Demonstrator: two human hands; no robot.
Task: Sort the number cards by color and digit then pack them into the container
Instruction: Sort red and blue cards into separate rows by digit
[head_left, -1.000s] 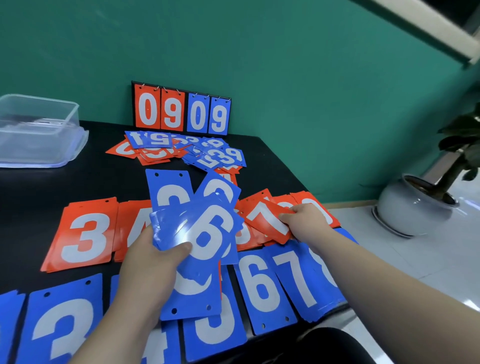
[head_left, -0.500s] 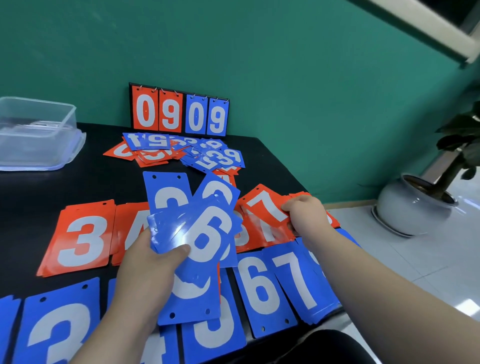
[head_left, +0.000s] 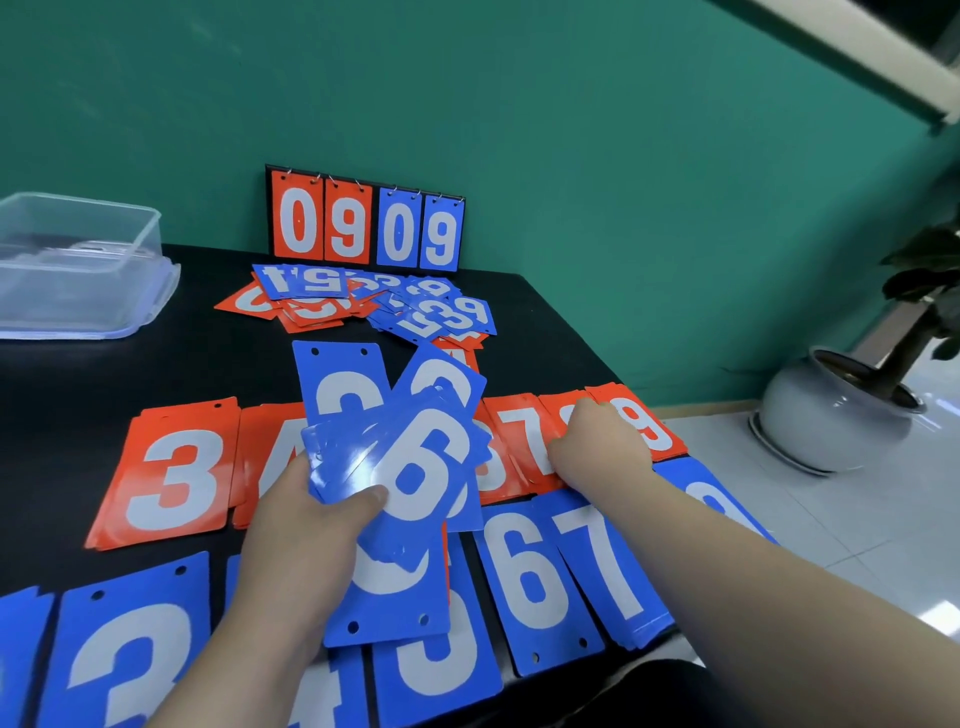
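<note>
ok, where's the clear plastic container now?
Head view: the clear plastic container sits far left on the black table, left of the jumbled red and blue number cards.

Black tabletop (head_left: 104, 374), clear container (head_left: 78, 270) far left, flip scoreboard (head_left: 365, 221) upright at back, mixed card pile (head_left: 363, 304) before it, orange number cards (head_left: 176, 478) mid-row, blue number cards (head_left: 545, 577) nearest.

Teal wall (head_left: 623, 156) behind black table (head_left: 130, 374); potted plant (head_left: 852, 410) on glossy white-tiled floor (head_left: 857, 530) at rt.
</note>
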